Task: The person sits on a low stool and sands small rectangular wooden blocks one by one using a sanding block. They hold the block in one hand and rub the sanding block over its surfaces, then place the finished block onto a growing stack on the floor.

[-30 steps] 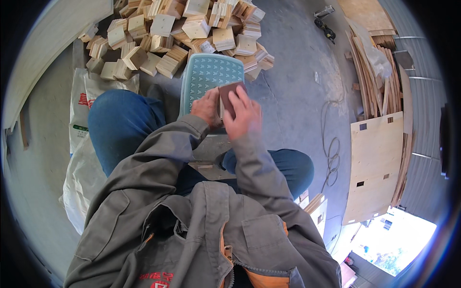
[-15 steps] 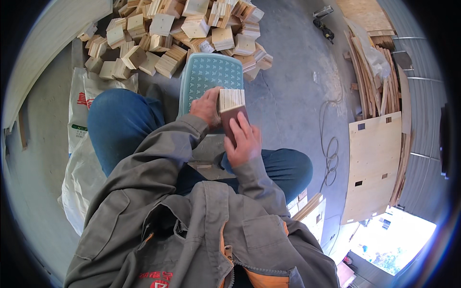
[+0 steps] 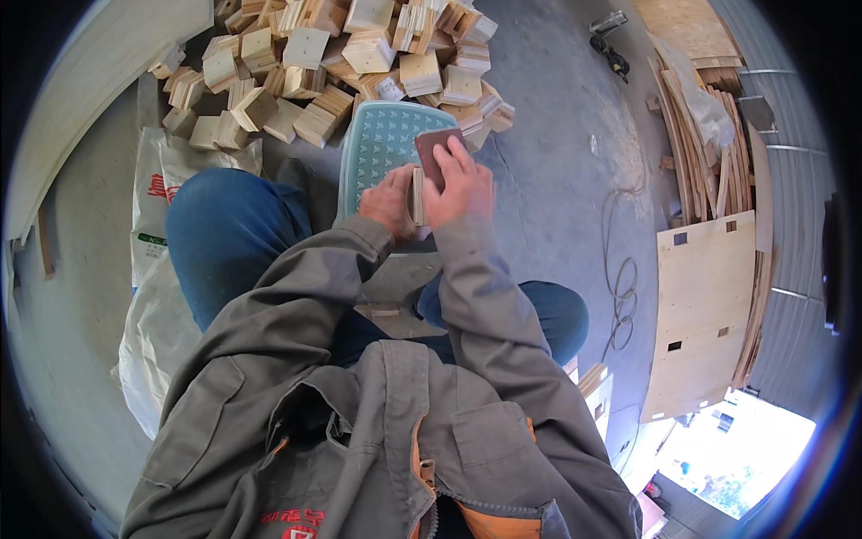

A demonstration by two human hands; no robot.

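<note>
My left hand [image 3: 388, 201] is closed around a layered plywood block [image 3: 417, 196], its striped edge showing beside the fingers. In my right hand [image 3: 461, 189] is a reddish-brown sanding block [image 3: 433, 153], a flat rectangular piece with the fingers laid along its right side. It reaches up past the plywood block; whether the two touch is hard to make out. Both hands are over a pale blue-green plastic stool [image 3: 366, 148] with a raised pattern on its top. The palms and the lower part of the plywood block are hidden.
Beyond the stool lies a heap of plywood blocks [image 3: 316, 121]. A white sack [image 3: 148, 193] lies by my left knee. To the right are a looped cable [image 3: 623, 292], leaning plywood panels [image 3: 705, 305] and a dark tool [image 3: 611, 58] on the floor.
My right hand has pushed the sanding block up and away from me along the plywood block. My left hand stays nearly in place, and the plywood block shows less of its face.
</note>
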